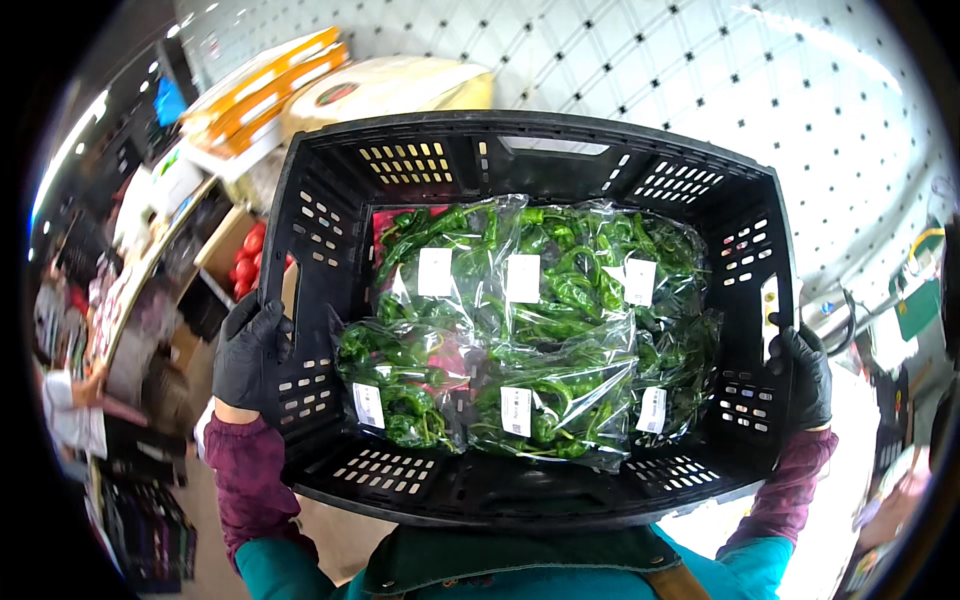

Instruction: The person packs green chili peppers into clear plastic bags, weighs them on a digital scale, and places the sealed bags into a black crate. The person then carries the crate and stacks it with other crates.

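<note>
Gripped at both ends by left hand point(250, 350) and right hand point(803, 372), the black crate point(545, 175) is best held level so the bagged peppers point(570, 285) aren't shifted.

Bags of green peppers point(565, 285) are covering most of the floor of the black crate point(540, 122), and the print on their white labels point(435, 272) is looking too small to read. The crate's left wall is hiding part of the red round produce point(248, 258). Farther left of the crate, a person point(62, 400) is blurring near the dark picture rim. Right of the crate, a green object point(915, 300) is appearing too blurred to identify. Below the crate, the dark green apron point(520, 558) is running off the lower edge.
</note>
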Action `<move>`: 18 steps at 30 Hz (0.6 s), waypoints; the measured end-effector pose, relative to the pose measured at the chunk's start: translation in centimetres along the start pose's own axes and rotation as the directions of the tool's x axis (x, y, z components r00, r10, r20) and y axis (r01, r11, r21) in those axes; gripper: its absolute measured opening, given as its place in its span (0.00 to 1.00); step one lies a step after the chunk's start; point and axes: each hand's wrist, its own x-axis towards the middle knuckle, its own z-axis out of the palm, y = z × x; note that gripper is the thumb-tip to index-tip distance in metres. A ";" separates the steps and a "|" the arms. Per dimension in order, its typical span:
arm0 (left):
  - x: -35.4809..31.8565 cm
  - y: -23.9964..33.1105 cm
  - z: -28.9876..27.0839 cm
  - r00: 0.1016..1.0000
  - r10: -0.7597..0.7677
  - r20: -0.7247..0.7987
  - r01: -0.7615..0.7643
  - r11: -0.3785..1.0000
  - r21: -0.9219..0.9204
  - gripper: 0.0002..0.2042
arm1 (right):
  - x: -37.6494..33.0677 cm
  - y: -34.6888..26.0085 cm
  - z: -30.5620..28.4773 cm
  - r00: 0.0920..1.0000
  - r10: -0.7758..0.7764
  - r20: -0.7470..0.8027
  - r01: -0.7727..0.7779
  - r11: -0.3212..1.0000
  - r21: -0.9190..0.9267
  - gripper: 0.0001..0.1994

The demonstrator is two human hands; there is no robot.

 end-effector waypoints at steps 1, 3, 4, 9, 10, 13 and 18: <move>0.5 1.0 -0.4 0.998 0.064 0.026 -0.064 0.998 0.011 0.11 | 0.2 0.6 0.6 1.000 -0.024 0.016 0.024 0.999 0.037 0.17; -1.8 -1.6 -0.4 0.994 0.104 0.031 -0.106 0.992 0.066 0.10 | -0.3 1.5 -0.3 0.998 -0.041 0.041 0.042 0.999 -0.015 0.17; -2.8 -2.6 -0.5 0.992 0.124 0.026 -0.126 0.987 0.096 0.10 | -0.9 1.9 -0.7 0.999 -0.028 0.032 0.029 0.998 -0.054 0.18; -2.0 -1.7 -2.3 0.993 0.110 0.044 -0.115 0.986 0.121 0.13 | -3.8 0.8 0.7 0.996 -0.092 -0.009 0.092 0.996 -0.010 0.15; -2.3 -1.7 -3.3 0.994 0.111 0.020 -0.113 0.989 0.097 0.13 | -3.9 1.1 1.2 0.994 -0.112 0.016 0.112 0.994 -0.001 0.13; -5.4 -2.8 -6.2 0.994 0.099 -0.053 -0.094 0.991 0.094 0.13 | -5.1 1.4 2.4 0.990 -0.114 0.084 0.112 0.993 0.032 0.09; -13.1 -8.3 -12.8 0.998 -0.063 0.023 0.067 0.959 -0.275 0.12 | -17.6 -3.4 6.8 0.933 -0.150 0.327 0.166 0.986 -0.022 0.15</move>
